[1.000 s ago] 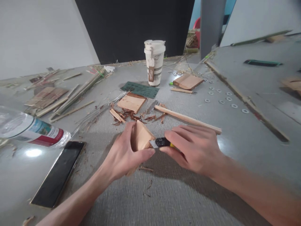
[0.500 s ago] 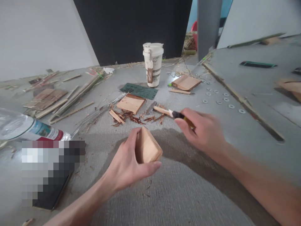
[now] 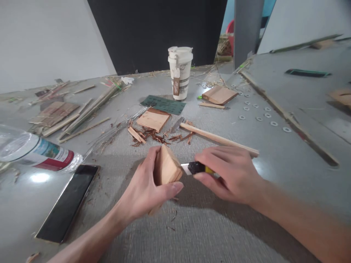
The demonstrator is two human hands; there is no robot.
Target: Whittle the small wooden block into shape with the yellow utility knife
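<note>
My left hand [image 3: 148,182] is closed around a pale wooden block [image 3: 169,166], tilted with one edge towards the right. My right hand [image 3: 227,173] grips a black and yellow utility knife [image 3: 197,168]. Its short blade points left and meets, or almost meets, the right edge of the block. Just beyond the hands lie a flat square of wood [image 3: 153,120], brown shavings [image 3: 156,138] and a long wooden stick [image 3: 219,138]. Part of the knife's handle is hidden by my fingers.
A white lidded cup [image 3: 181,73] stands at the back beside green sandpaper [image 3: 163,105]. Metal washers [image 3: 259,119] and another wood piece [image 3: 220,95] lie to the right. On the left are a phone [image 3: 68,204], a plastic bottle [image 3: 52,153] and split bamboo strips [image 3: 87,107].
My right hand has brought the knife down and nearer, from over the stick to the block's right edge. My left hand has shifted slightly left with the block.
</note>
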